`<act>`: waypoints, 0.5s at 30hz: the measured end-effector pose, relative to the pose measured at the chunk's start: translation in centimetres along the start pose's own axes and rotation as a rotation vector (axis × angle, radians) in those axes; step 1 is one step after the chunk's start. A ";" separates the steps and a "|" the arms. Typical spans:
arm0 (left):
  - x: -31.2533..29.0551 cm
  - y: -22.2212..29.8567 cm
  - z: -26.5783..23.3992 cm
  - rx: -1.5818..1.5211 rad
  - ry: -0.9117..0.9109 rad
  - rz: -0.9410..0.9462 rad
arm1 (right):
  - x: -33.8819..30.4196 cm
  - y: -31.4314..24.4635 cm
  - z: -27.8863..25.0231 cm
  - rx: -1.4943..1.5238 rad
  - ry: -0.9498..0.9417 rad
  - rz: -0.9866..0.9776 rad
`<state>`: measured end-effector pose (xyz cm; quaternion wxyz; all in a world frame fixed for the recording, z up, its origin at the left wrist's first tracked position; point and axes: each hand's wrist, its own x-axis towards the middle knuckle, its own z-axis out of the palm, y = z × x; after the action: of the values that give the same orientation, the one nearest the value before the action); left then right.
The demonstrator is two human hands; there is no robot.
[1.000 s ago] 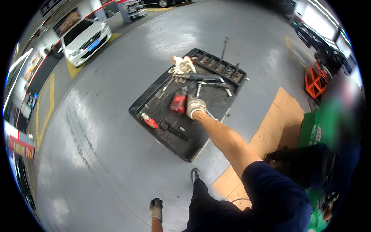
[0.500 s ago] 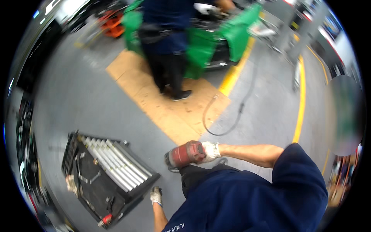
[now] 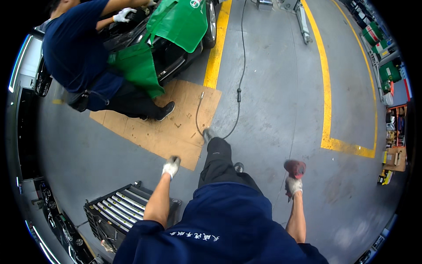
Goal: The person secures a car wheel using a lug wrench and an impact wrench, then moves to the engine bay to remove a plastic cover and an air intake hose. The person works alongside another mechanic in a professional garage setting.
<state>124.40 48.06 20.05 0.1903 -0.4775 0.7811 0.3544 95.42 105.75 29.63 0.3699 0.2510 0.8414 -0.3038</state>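
My right hand [image 3: 294, 185], in a white work glove, is wrapped round the handle of a red impact wrench [image 3: 295, 168]. The wrench hangs above the bare grey floor, out to the right of my body. To the left, my gloved left hand [image 3: 171, 166] is in the air near the cardboard's front edge. Its dark-tipped fingers are curled, with nothing visible in them. Below it on the left stands a black tool cart [image 3: 97, 220] with a row of silver bars [image 3: 122, 207] on its top, partly hidden by my left arm.
A co-worker [image 3: 79, 48] in dark blue leans over a car with green covers [image 3: 182, 26], standing on a cardboard sheet [image 3: 132, 125]. A dark hose [image 3: 242, 57] runs across the floor by my foot. Yellow lines [image 3: 326, 97] mark the right; shelving [image 3: 397, 125] stands beyond.
I have turned and stepped toward the cardboard, away from the cart. The impact wrench has swung from in front of me to my right side, still in my right hand.
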 end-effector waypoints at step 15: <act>64.9 18.0 13.5 0.297 -0.183 -0.233 | 32.5 -24.2 19.4 -0.273 -0.204 0.257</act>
<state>77.38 23.63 -23.61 0.3684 -0.4972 0.7437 0.2530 69.39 82.01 1.86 0.5195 0.2717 0.7940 -0.1611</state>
